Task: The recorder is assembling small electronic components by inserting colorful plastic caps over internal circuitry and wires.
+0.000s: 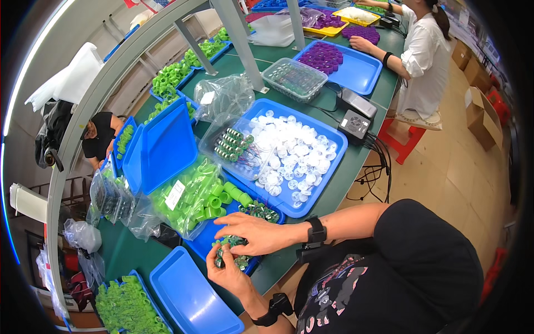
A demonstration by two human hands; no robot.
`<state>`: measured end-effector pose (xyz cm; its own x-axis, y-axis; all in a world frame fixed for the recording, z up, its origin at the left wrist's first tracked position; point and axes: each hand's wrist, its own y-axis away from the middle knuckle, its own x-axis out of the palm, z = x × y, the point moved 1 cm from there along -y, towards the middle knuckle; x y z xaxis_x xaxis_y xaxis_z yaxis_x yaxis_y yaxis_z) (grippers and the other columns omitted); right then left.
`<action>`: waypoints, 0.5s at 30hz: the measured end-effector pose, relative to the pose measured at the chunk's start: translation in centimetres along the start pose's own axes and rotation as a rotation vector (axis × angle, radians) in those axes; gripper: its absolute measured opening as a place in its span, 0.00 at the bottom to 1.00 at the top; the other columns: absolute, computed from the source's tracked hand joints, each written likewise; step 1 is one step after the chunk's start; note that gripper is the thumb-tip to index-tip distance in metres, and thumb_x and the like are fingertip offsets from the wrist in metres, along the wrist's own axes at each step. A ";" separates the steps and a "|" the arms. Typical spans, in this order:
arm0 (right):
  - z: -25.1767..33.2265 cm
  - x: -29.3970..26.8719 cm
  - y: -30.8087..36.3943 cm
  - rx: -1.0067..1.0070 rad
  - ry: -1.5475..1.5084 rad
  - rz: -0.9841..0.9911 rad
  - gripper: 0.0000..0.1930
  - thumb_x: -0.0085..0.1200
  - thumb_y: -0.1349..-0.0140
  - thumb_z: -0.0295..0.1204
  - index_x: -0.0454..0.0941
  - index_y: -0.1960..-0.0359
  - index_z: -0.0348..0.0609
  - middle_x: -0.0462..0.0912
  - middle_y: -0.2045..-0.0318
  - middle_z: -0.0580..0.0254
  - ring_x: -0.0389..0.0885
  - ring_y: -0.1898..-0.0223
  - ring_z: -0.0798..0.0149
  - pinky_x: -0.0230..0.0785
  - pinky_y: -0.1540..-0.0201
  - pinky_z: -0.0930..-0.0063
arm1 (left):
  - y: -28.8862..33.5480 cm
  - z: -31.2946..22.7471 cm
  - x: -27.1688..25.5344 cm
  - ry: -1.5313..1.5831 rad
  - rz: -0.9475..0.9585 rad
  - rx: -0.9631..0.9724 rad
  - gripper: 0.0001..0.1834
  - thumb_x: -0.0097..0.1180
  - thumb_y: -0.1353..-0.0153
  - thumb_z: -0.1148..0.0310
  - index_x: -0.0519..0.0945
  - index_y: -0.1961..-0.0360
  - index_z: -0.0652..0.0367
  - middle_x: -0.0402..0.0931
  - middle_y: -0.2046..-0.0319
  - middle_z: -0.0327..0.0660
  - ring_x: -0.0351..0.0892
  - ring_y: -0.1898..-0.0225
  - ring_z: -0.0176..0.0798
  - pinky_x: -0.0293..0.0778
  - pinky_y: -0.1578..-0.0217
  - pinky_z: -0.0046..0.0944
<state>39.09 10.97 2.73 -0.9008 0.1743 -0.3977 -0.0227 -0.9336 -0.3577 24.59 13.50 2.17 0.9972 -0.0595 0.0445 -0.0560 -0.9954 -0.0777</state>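
Observation:
My left hand (232, 274) is low over the near blue tray (196, 245), its thumb and fingers curled in a pinch. Whatever lies between those fingertips is too small to make out. Just above it, my right hand (260, 232) reaches leftward with its fingers stretched and slightly apart. Green circuit boards (259, 211) with thin wires are heaped in this tray, partly hidden by both hands. Beside them lie loose green plastic cups (213, 201), with a clear bag of green cups (186, 195) at the tray's far left.
Beyond my hands, a blue tray (340, 146) holds clear plastic domes (300, 147) and a clear box of boards (233, 146). A bare blue tray (192, 295) and a tray of green pieces (125, 306) stand near left. A grey post (239, 44) rises from the table. Two co-workers sit nearby.

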 end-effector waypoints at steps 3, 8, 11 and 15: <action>0.1 0.1 -0.2 -0.011 -0.019 0.014 0.19 0.57 0.41 0.33 0.75 0.50 0.39 0.75 0.47 0.49 0.69 0.41 0.50 0.63 0.41 0.59 | -0.1 0.5 0.1 0.229 0.097 -0.089 0.14 0.53 0.35 0.77 0.71 0.49 0.67 0.79 0.65 0.45 0.80 0.67 0.32 0.78 0.68 0.29; -0.3 0.4 0.0 0.027 -0.041 -0.041 0.14 0.57 0.42 0.32 0.78 0.56 0.37 0.81 0.62 0.53 0.80 0.61 0.53 0.73 0.59 0.63 | 0.2 0.2 0.3 0.309 0.165 -0.129 0.17 0.51 0.33 0.73 0.67 0.45 0.65 0.77 0.65 0.41 0.77 0.68 0.29 0.75 0.71 0.27; -0.4 0.9 0.0 -0.019 -0.142 -0.013 0.09 0.55 0.44 0.28 0.80 0.62 0.38 0.81 0.67 0.57 0.80 0.66 0.54 0.70 0.65 0.61 | 0.5 -0.2 0.9 0.114 0.144 -0.099 0.15 0.50 0.31 0.70 0.69 0.46 0.64 0.74 0.71 0.35 0.69 0.76 0.23 0.62 0.80 0.22; -0.5 0.4 -0.2 0.056 -0.316 0.021 0.09 0.54 0.43 0.27 0.80 0.63 0.36 0.83 0.70 0.57 0.81 0.71 0.60 0.72 0.68 0.67 | -0.1 0.5 0.2 0.061 0.152 -0.108 0.13 0.50 0.31 0.68 0.73 0.50 0.64 0.73 0.76 0.33 0.63 0.82 0.20 0.55 0.83 0.21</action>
<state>38.97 11.39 2.29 -0.9912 0.0571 -0.1191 -0.0187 -0.9533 -0.3014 24.87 13.57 1.70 0.9723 -0.2111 0.1005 -0.2140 -0.9766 0.0188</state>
